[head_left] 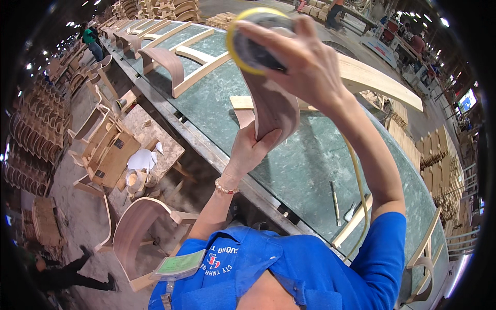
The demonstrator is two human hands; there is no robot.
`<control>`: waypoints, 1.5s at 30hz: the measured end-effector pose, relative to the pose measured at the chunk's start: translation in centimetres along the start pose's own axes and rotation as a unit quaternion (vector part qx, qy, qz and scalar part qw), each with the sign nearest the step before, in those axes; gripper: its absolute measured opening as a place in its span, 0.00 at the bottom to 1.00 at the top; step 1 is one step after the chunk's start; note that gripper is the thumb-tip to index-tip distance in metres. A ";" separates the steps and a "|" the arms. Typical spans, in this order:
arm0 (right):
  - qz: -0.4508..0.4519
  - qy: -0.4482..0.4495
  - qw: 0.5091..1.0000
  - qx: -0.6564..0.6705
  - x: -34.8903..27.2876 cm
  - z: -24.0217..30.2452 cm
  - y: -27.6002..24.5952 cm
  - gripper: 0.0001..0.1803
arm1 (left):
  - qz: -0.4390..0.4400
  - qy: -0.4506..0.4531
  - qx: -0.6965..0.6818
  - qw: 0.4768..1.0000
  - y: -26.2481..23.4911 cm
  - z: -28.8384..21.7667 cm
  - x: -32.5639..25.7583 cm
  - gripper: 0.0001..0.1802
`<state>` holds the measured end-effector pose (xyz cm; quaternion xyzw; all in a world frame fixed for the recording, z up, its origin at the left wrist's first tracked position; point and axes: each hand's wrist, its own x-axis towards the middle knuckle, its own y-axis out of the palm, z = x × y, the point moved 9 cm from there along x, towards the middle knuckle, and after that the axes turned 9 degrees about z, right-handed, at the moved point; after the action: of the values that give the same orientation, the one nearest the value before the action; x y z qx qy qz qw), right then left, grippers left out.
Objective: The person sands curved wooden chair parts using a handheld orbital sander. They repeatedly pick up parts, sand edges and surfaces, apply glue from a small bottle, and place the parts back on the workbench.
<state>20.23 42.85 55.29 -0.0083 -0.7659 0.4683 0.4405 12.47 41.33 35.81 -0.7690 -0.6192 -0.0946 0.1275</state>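
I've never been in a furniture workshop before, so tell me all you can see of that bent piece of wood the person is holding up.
The curved plywood piece is a thin, smooth, brown bent panel, like a chair back. It is held upright above the long green workbench. The left hand grips its lower end from below. At its upper end, the right hand presses a round sander with a yellow-rimmed pad against it. Its grain runs lengthwise.

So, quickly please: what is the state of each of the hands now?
Left hand: closed, holding the curved wooden piece.
Right hand: closed, holding the round yellow sander.

sander point(257, 44) atop wood piece point(274, 106), above workbench point(310, 170)
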 end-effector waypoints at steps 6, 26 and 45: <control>-0.034 -0.036 0.999 -0.005 0.9 0.9 -0.8 0.43 | 0.006 -0.007 -0.002 1.000 0.0 -0.2 0.1 0.18; 0.092 0.055 0.989 0.099 0.5 -1.3 -0.8 0.37 | 0.020 -0.019 0.009 1.000 1.2 0.6 -1.7 0.16; 0.041 0.244 0.962 0.118 -14.2 -6.5 -7.6 0.45 | 0.025 0.014 0.010 1.000 2.8 0.1 -2.3 0.14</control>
<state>36.37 37.22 52.46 -0.1013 -0.5730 0.5568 0.5927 14.75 38.69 34.80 -0.7815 -0.5990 -0.0959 0.1457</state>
